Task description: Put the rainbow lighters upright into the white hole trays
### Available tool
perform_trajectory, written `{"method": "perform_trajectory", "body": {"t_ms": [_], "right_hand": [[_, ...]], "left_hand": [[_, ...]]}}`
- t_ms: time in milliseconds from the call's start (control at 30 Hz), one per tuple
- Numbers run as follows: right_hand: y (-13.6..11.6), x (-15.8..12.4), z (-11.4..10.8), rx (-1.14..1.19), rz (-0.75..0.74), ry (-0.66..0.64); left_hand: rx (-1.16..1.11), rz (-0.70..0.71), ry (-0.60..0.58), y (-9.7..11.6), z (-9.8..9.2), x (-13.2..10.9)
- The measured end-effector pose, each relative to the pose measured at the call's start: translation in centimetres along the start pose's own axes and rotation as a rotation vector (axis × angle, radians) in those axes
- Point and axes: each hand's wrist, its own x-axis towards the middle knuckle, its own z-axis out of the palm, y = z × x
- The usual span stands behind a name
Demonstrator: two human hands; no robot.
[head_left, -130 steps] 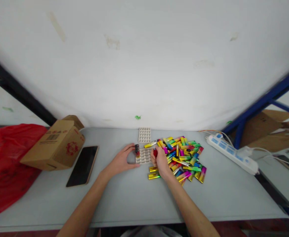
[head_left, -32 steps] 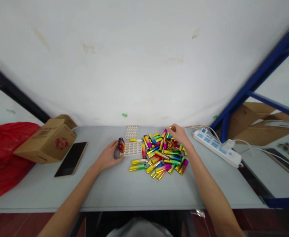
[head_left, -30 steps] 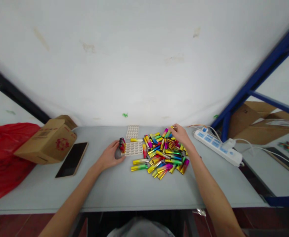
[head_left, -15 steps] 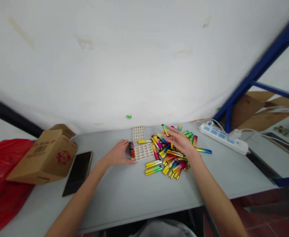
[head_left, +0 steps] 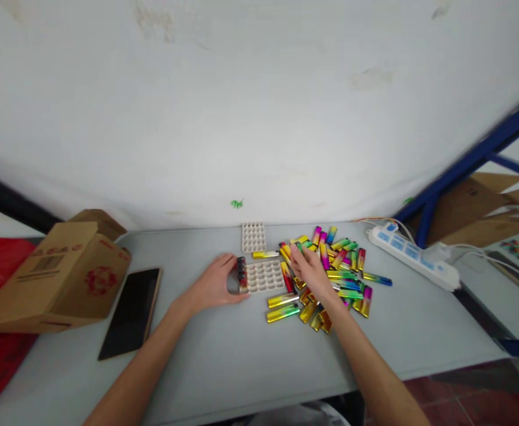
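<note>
The white tray (head_left: 266, 276), with black-topped lighters (head_left: 242, 272) standing in its left end, is cupped by the half-spread left hand (head_left: 216, 281), maybe to keep it still, while a green lighter (head_left: 299, 244) is pinched tight by the right hand (head_left: 310, 272) over the shiny pile (head_left: 343, 275).

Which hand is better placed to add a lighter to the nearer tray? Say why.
Probably the right hand: it holds a green-ended lighter close to that tray. The left hand brackets the standing lighters.
</note>
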Motion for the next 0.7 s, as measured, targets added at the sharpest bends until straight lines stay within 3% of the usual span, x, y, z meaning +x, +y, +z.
{"method": "perform_trajectory", "body": {"t_ms": [167,300,700], "right_hand": [[0.6,-1.2,0.6,-0.263,-0.118,0.149],[0.7,-1.6,1.3,-0.373,-0.190,0.156],[-0.4,-1.9,2.4,-0.493,-0.225,0.130]], "left_hand": [[0.010,-0.008,-0.010,0.1,0.1,-0.1],[0.005,-0.026,-0.006,0.1,0.2,-0.1],[-0.015,-0.031,-0.008,1.0,-0.4,0.0]]}}
